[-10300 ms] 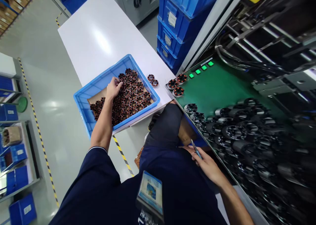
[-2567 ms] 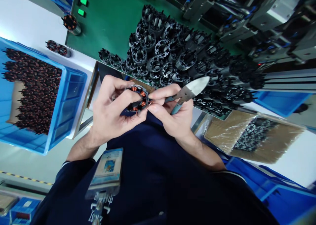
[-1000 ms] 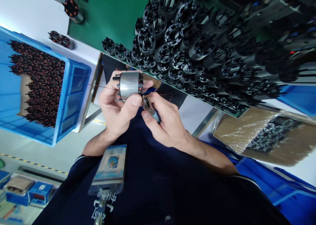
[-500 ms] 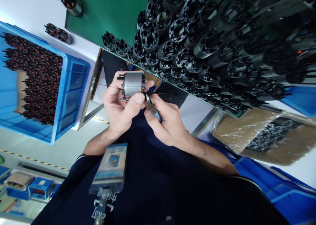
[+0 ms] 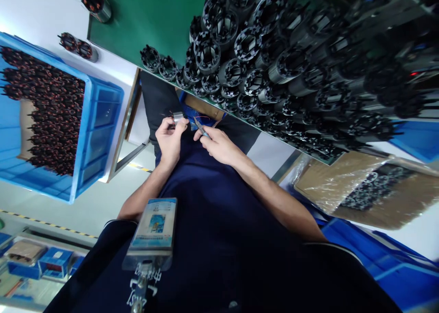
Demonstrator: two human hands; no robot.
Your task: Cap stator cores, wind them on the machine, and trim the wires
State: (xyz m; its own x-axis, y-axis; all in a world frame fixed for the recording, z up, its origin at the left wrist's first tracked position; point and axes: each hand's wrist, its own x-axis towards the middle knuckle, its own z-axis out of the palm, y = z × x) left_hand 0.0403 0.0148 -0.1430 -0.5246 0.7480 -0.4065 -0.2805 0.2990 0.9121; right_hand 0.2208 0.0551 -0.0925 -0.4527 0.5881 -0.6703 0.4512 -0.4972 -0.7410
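Observation:
My left hand (image 5: 169, 138) is closed around a motor stator (image 5: 178, 116), a metal cylinder with dark end pieces. Fingers cover much of it, and thin copper wire sticks out near its upper left. My right hand (image 5: 219, 144) grips wire cutters (image 5: 201, 128) by the handles, jaws pointing up and left. A short gap separates the jaws from the stator. A thin reddish wire shows near the cutter tip. Both hands are low, over my lap, with a blue bin (image 5: 197, 113) holding cardboard just beyond them.
Many bare stators (image 5: 247, 45) crowd the green bench mat (image 5: 154, 18). At left a blue crate (image 5: 99, 121) contains rows of wound stators, with two wound stators (image 5: 78, 47) beside it. A plastic-wrapped carton (image 5: 363, 185) lies at right. My badge (image 5: 154, 226) hangs in front of me.
Both hands have moved down and away from my body, over the bin. The cutters have come away from the stator's end, so the two hands are further apart.

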